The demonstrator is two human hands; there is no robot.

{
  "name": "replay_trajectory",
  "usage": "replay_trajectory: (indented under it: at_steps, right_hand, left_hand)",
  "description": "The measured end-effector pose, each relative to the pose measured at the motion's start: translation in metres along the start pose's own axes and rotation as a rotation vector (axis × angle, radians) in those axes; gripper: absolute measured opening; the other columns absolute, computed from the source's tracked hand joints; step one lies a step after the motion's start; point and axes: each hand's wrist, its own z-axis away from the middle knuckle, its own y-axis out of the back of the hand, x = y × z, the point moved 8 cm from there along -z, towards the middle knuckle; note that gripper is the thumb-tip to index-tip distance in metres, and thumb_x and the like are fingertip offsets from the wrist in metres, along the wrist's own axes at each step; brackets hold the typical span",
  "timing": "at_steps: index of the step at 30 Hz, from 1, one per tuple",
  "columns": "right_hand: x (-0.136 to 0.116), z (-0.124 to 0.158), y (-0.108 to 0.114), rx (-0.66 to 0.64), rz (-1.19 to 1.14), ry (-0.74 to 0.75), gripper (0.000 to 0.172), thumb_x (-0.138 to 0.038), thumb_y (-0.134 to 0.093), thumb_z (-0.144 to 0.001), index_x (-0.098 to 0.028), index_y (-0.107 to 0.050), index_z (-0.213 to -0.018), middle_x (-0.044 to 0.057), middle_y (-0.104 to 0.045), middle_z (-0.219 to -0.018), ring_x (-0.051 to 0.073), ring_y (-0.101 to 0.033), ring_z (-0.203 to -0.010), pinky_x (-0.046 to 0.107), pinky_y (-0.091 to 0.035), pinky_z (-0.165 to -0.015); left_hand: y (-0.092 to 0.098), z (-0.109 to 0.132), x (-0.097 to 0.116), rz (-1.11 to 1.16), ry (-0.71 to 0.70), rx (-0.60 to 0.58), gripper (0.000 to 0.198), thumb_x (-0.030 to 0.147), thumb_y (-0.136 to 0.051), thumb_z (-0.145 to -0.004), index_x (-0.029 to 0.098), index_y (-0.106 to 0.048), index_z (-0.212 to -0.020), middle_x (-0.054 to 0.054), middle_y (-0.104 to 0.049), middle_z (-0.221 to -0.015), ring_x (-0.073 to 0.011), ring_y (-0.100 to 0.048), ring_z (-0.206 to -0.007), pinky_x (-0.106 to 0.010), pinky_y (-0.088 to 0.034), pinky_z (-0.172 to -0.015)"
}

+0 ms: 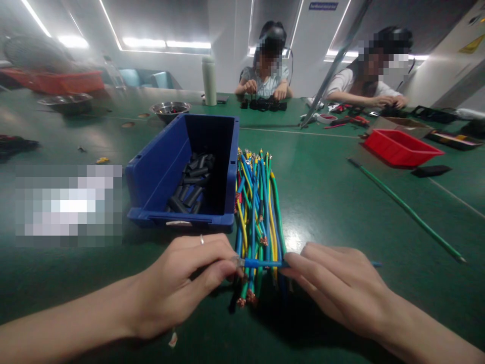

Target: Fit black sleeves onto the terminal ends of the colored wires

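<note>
A blue wire [267, 264] stretches sideways between my two hands, above the near part of a bundle of wires. My left hand [189, 278] pinches its left end, where a silvery terminal shows at the fingertips. Farther along the same wire, my right hand [337, 283] is closed on it, and the wire's other end sticks out to the right. Beneath lies the bundle of wires [254, 202] in blue, green and yellow, with bare copper strands at the near ends and metal lugs at the far ends.
Left of the bundle stands a blue bin [151, 177] holding several black tubes [193, 189]. A green rod [409, 212] and a red tray [401, 149] lie to the right. Metal bowls [170, 108] and a pale bottle [208, 81] stand farther back. Two people sit across the table.
</note>
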Motion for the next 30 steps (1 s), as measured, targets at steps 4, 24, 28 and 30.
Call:
replay_trajectory:
  at_steps: [4, 24, 28, 30]
  right_hand:
    - [0.004, 0.0, 0.007, 0.042, 0.039, -0.02, 0.01, -0.013, -0.044, -0.101, -0.017, -0.053, -0.1, -0.005, -0.05, -0.06, 0.01, -0.04, -0.05, 0.027, -0.027, -0.047]
    - [0.014, 0.002, 0.009, 0.024, 0.04, -0.068, 0.012, -0.014, -0.044, -0.1, -0.017, -0.055, -0.096, -0.001, -0.058, -0.065, 0.01, -0.048, -0.051, 0.027, -0.034, -0.049]
    - [0.014, 0.002, 0.009, 0.019, 0.06, -0.066, 0.012, -0.016, -0.044, -0.101, -0.017, -0.055, -0.096, -0.002, -0.056, -0.064, 0.011, -0.046, -0.051, 0.027, -0.033, -0.048]
    - [0.014, 0.001, 0.009, 0.017, 0.073, -0.062, 0.012, -0.017, -0.044, -0.101, -0.017, -0.055, -0.096, -0.003, -0.055, -0.063, 0.011, -0.045, -0.05, 0.027, -0.033, -0.048]
  left_hand:
    - [0.033, 0.015, 0.015, -0.267, -0.062, 0.359, 0.013, 0.031, -0.05, -0.1, 0.024, -0.06, -0.102, 0.0, -0.065, -0.083, -0.0144, -0.063, -0.072, -0.026, -0.048, -0.067]
    - [0.04, -0.016, -0.032, -0.848, 0.118, -0.143, 0.062, 0.045, -0.014, -0.107, 0.016, -0.067, -0.093, -0.011, -0.072, -0.096, -0.0288, -0.067, -0.088, -0.047, -0.055, -0.076]
    - [0.044, -0.013, -0.032, -0.904, 0.159, -0.069, 0.063, 0.05, -0.017, -0.106, 0.017, -0.071, -0.101, -0.015, -0.069, -0.124, -0.0351, -0.062, -0.116, -0.059, -0.053, -0.093]
    - [0.045, -0.01, -0.034, -0.93, 0.199, -0.053, 0.066, 0.053, -0.017, -0.105, 0.017, -0.072, -0.102, -0.016, -0.067, -0.128, -0.0362, -0.06, -0.121, -0.061, -0.051, -0.097]
